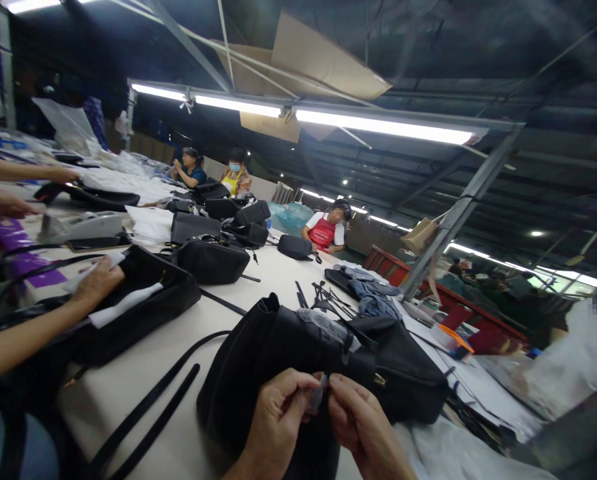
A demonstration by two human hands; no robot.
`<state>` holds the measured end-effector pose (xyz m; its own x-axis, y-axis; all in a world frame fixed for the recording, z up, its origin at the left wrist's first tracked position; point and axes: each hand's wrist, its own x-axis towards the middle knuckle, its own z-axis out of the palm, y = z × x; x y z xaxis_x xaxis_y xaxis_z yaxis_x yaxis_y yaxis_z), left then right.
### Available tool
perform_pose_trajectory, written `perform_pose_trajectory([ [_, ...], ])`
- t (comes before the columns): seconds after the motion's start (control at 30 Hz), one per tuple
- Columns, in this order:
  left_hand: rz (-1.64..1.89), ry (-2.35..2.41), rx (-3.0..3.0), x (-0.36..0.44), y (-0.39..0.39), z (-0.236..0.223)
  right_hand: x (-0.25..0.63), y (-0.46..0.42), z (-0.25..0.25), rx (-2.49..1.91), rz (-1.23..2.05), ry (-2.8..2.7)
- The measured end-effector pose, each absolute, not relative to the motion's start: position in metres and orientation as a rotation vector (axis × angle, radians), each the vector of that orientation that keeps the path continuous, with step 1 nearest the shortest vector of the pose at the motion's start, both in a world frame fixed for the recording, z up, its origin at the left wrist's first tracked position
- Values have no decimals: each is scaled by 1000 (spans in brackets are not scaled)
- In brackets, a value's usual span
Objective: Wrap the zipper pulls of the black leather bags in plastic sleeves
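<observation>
A black handbag (258, 360) lies open on the pale table right before me, its long strap (148, 407) trailing toward the near edge. My left hand (278, 420) and my right hand (363, 427) meet at the bag's near rim. Both pinch a small grey bit of wrapping (319, 393) between thumbs and fingertips. More grey wrapping (323, 323) covers the bag's top.
A co-worker's hand (95, 283) at left rests on another black bag with white paper (128, 300). Several more black bags (213, 260) line the table (278, 267). Loose straps and grey cloth (363, 287) lie beyond. Three people sit at the far end.
</observation>
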<state>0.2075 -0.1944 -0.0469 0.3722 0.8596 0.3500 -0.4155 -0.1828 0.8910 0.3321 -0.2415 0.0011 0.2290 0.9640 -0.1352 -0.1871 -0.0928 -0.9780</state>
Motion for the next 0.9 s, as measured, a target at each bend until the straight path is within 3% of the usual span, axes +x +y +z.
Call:
perform_pose_trajectory([
  [0.2,1266,452,1391,208,-196,-50,327,-241,5,-1383,1032,-988],
  [0.9,1041,484,1000,202,-192,-31,334,-234,-2,-1390,974,-1195],
])
